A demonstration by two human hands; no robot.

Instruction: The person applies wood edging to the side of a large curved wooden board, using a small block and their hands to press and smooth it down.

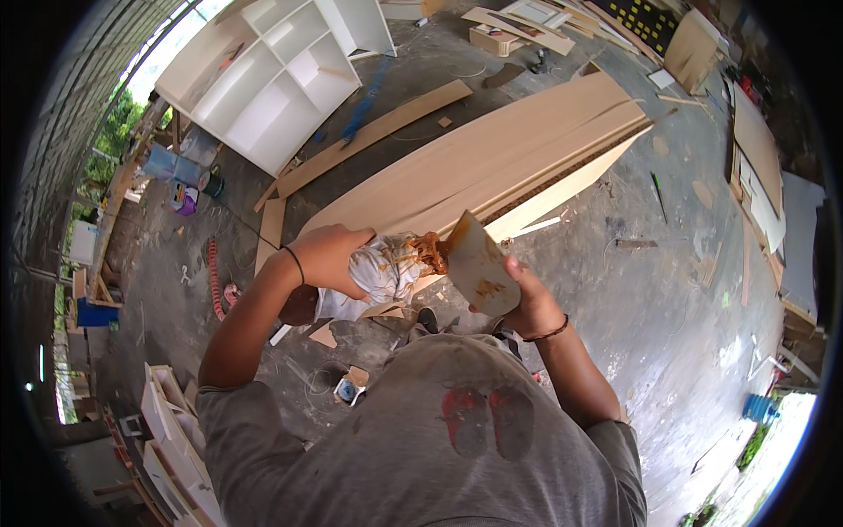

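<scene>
My left hand (332, 256) is closed around a crumpled whitish bag (385, 267) with brown smears on it. Orange-brown paste (428, 252) bulges from the bag's right end. In my right hand (532, 304) is a flat grey spreader (479, 262), gripped between thumb and fingers and stained with the same brown. Its left edge is at the paste; whether they touch I cannot tell. Just beyond both hands lies a long pale wooden panel piece (492, 158) with a layered edge toward the right.
A white shelf cabinet (263, 88) stands at the far left. A long narrow board (378, 132) lies on the concrete floor (632, 290) before it. Sheets of board (755, 158) lean at the right, and wood offcuts (323, 335) lie near my feet.
</scene>
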